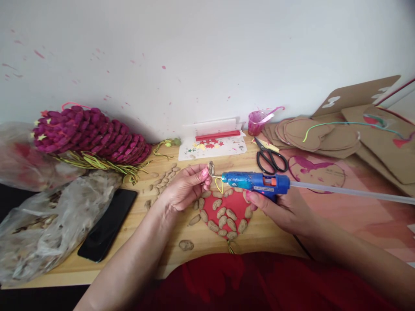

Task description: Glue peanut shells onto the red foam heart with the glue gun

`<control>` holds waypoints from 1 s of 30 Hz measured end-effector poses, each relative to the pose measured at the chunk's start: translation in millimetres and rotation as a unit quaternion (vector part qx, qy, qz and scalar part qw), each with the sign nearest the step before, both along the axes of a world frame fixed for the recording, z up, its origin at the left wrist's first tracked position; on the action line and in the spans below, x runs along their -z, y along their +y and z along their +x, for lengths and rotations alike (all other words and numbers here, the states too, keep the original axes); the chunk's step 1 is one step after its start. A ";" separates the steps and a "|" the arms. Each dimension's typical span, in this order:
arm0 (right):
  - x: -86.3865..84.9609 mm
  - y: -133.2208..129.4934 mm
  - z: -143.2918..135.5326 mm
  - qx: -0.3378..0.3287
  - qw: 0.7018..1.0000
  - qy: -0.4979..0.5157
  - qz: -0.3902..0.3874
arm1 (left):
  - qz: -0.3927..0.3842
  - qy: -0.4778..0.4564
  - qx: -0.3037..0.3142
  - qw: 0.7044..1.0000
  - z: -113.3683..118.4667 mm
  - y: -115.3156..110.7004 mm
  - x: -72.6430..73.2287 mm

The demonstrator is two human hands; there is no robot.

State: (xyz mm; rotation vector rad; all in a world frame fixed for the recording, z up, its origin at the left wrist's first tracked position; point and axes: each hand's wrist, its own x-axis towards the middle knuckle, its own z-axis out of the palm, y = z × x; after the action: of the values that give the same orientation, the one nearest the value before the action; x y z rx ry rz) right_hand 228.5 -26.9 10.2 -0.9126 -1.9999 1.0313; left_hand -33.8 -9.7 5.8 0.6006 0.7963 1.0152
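My left hand [189,185] pinches a peanut [211,168] upright between thumb and fingers. Wrapped round the handle of a blue glue gun [256,182] is my right hand [285,211]; the nozzle points left and is at the peanut, though whether it touches is hard to tell. A long clear glue stick [350,192] sticks out of the gun's back. Below both hands lies a red heart [238,203] with peanuts along its edge and several in its middle. The gun and my hands hide part of its top. A yellow string loop shows at the top.
Loose peanuts [165,179] lie left of the heart. Farther left are a black phone [108,224], a plastic bag [58,229] and stacked purple peanut hearts [90,131]. Scissors [272,159], a purple-stained cup [256,123] and cardboard hearts [301,134] stand behind the gun.
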 end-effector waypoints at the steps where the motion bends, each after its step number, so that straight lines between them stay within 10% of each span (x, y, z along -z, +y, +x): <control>1: -0.4 0.1 -0.2 -0.002 1.000 0.001 -0.004 | -0.001 0.000 0.001 1.000 0.1 0.0 0.0; 30: -0.8 -1.0 1.7 -0.001 1.000 -0.013 0.025 | 0.006 -0.005 0.003 1.000 -2.0 0.1 -0.7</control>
State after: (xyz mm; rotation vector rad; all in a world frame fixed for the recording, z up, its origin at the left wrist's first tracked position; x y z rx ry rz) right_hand 230.2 -27.9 11.0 -0.9019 -2.0388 0.9698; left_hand -35.8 -9.5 6.6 0.6070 0.7804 1.0169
